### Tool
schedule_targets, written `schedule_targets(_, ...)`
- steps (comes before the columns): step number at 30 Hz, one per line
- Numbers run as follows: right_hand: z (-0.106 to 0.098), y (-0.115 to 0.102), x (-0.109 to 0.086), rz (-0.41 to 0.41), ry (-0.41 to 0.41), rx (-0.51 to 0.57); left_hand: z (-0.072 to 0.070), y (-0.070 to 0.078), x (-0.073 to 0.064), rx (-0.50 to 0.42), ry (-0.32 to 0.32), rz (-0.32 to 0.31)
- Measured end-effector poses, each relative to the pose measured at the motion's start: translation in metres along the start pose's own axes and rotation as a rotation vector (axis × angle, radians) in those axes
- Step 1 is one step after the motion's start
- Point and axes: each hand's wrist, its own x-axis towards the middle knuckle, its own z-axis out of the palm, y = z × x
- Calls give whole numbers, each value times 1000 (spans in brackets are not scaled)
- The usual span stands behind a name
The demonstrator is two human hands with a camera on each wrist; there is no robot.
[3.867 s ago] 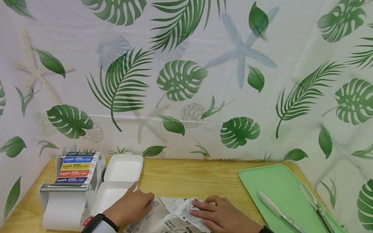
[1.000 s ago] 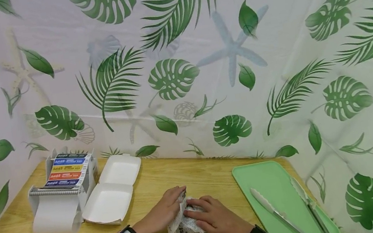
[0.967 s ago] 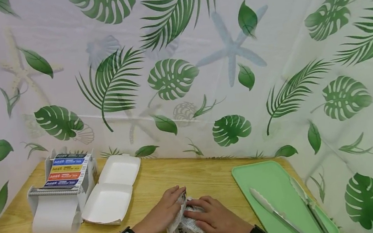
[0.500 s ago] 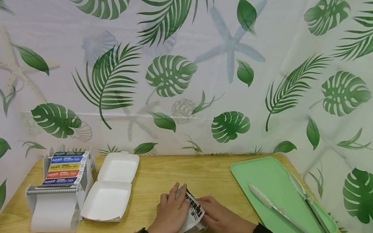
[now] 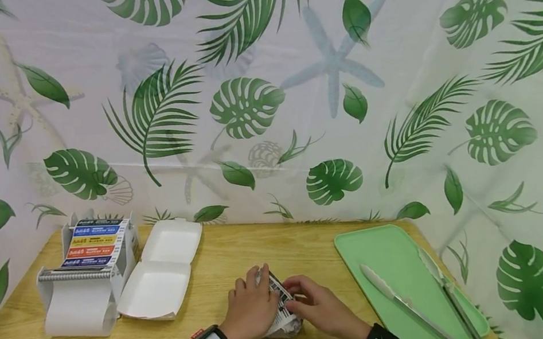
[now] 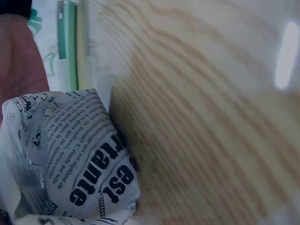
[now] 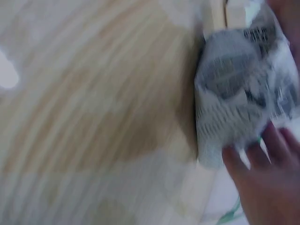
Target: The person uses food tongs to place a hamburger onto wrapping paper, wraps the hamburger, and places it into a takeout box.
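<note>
A small bundle wrapped in newsprint-patterned paper (image 5: 283, 321) lies on the wooden table between the two hands. Bold black lettering shows on the wrap (image 6: 93, 154) in the left wrist view. My left hand (image 5: 252, 311) covers the bundle's left side and top, holding the folded paper, its thumb hidden. From the right, my right hand (image 5: 324, 307) has curled fingers and thumb at the paper's edge. In the right wrist view, blurred fingertips of that hand (image 7: 267, 178) meet the end of the paper (image 7: 229, 108). The bundle's contents are hidden.
An open white clamshell box (image 5: 155, 287) stands left of the hands, beside a label dispenser (image 5: 89, 247) with coloured strips and a white roll. To the right, metal tongs (image 5: 410, 306) lie on a green tray (image 5: 380, 241). A leaf-print curtain (image 5: 264, 193) hangs behind the table.
The wide newsprint sheet has been folded into a compact bundle. My left hand has moved right from near the box onto it; the right hand has shifted its fingers to the bundle's right edge.
</note>
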Motion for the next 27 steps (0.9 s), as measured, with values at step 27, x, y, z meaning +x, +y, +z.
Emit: schedule_targets(27,27,1,3,-128,236,-397,-53,-49,-10,-652,-287,-116)
